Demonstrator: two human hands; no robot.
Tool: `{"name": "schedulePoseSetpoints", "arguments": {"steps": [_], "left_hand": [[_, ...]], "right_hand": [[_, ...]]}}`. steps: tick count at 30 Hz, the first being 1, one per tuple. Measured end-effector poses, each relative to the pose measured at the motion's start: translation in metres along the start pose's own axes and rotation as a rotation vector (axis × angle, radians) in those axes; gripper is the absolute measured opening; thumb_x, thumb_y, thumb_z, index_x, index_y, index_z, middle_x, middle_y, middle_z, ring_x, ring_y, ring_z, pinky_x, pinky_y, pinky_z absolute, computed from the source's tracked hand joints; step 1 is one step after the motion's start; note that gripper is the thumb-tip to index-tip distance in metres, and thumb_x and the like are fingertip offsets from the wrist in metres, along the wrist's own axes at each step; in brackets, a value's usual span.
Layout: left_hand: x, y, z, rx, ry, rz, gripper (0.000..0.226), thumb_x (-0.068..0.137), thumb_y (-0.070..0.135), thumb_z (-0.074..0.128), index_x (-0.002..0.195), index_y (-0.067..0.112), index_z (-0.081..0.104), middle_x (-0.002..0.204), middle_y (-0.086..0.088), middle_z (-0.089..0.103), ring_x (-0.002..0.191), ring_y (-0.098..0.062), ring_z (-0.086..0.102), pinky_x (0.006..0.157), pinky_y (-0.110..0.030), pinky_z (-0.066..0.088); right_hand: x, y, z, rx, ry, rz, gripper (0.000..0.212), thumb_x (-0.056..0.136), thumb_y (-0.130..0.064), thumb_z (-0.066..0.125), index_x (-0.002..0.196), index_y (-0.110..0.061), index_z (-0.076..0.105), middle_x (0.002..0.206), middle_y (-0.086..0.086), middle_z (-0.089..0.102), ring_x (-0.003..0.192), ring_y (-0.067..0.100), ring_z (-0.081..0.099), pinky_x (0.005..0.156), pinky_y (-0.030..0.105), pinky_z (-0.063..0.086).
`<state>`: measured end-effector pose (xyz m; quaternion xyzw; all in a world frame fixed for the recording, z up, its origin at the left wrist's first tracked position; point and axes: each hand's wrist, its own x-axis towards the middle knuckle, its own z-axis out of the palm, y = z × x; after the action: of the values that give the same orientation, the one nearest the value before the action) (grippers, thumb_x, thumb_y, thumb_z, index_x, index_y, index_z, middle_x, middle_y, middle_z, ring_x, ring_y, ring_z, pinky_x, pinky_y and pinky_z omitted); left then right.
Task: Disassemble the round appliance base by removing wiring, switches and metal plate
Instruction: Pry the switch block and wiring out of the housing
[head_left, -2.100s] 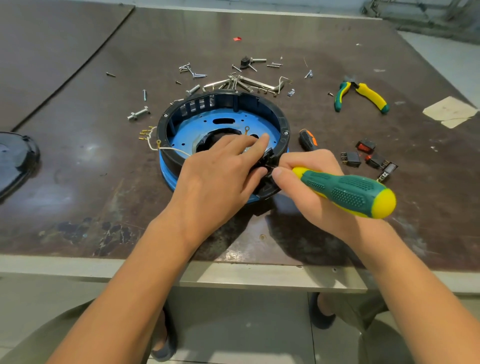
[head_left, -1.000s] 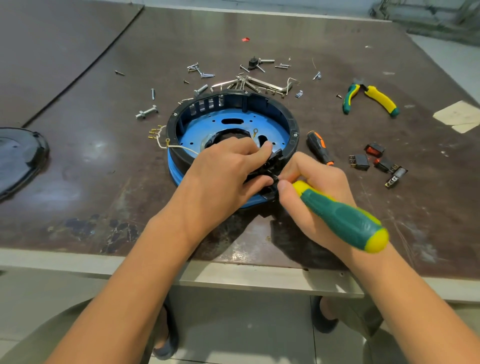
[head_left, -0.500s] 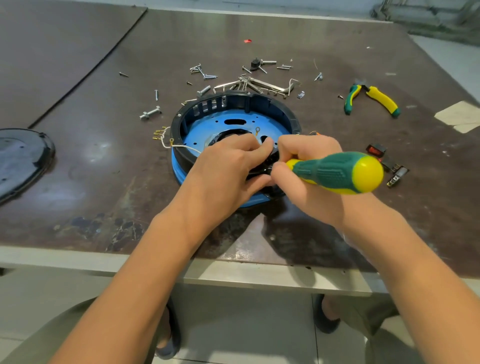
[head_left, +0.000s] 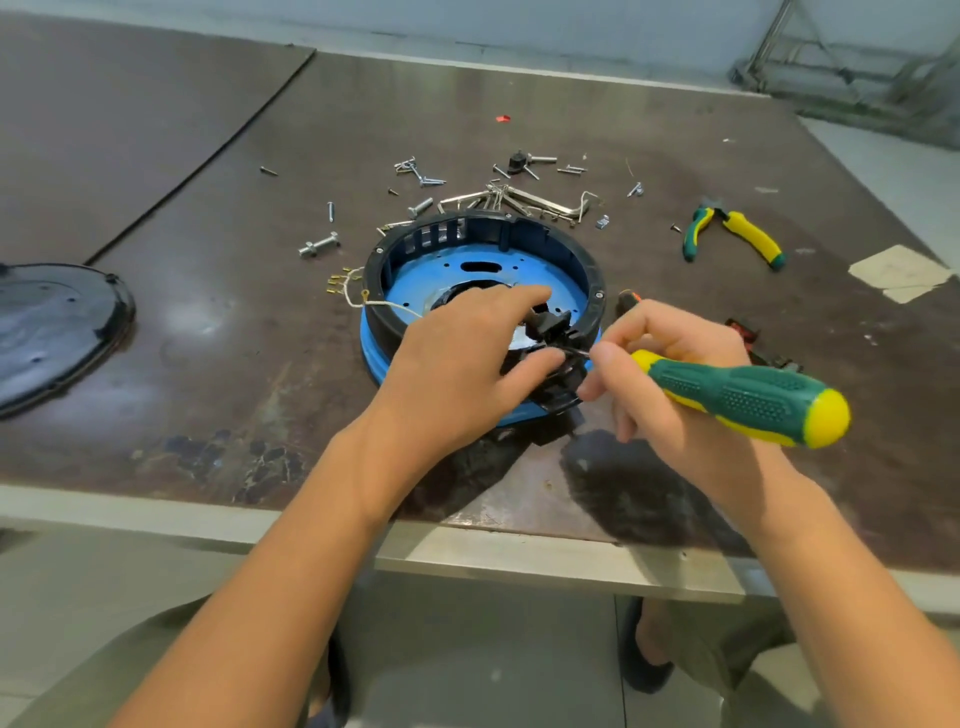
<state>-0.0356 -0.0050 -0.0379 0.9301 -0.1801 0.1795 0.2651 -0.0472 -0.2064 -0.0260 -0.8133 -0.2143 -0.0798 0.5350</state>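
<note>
Part of the round base (head_left: 483, 270), toward the middle of the table's (head_left: 208, 364) near edge, is hidden under the left hand (head_left: 457, 374), which pinches a black fitting (head_left: 550, 325) at its rim. The right hand (head_left: 670, 374) grips a screwdriver (head_left: 743, 397); its tip is hard to make out.

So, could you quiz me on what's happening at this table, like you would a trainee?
1. True or false: the right hand holds the green-and-yellow screwdriver.
2. What does the left hand pinch? A) a hammer B) a black part at the near rim of the round base C) a roll of tape
3. Fill in: the base's inner floor is coloured ____.
Key: 1 true; 2 B; 3 blue.
</note>
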Motion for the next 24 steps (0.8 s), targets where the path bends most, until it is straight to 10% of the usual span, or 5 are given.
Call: {"name": "schedulePoseSetpoints", "arguments": {"steps": [7,12,24], "left_hand": [[0.006,0.008,-0.003,-0.253,0.278,-0.037,0.029,0.089,0.007,0.068,0.118,0.012,0.069,0.109,0.003,0.072,0.101,-0.01,0.067,0.091,-0.034,0.054],[0.009,0.013,-0.01,-0.239,0.402,0.077,0.029,0.086,-0.001,0.068,0.113,0.009,0.07,0.105,0.001,0.071,0.099,-0.019,0.066,0.084,-0.039,0.055],[0.005,0.009,-0.022,-0.147,0.399,0.213,0.032,0.081,-0.004,0.072,0.112,0.004,0.07,0.113,-0.005,0.07,0.109,-0.022,0.062,0.095,-0.044,0.05]], "right_hand": [[-0.004,-0.017,-0.003,0.053,0.1,-0.001,0.026,0.097,-0.026,0.068,0.086,-0.003,0.071,0.057,0.006,0.066,0.045,0.01,0.061,0.053,0.017,0.047],[0.008,-0.025,0.001,0.275,0.184,0.088,0.038,0.086,-0.048,0.065,0.083,-0.011,0.061,0.091,0.013,0.078,0.078,0.024,0.078,0.047,0.028,0.056],[0.045,-0.022,0.01,0.471,0.165,0.084,0.027,0.091,0.01,0.068,0.081,-0.01,0.053,0.087,0.04,0.061,0.078,0.041,0.072,0.067,0.035,0.062]]}}
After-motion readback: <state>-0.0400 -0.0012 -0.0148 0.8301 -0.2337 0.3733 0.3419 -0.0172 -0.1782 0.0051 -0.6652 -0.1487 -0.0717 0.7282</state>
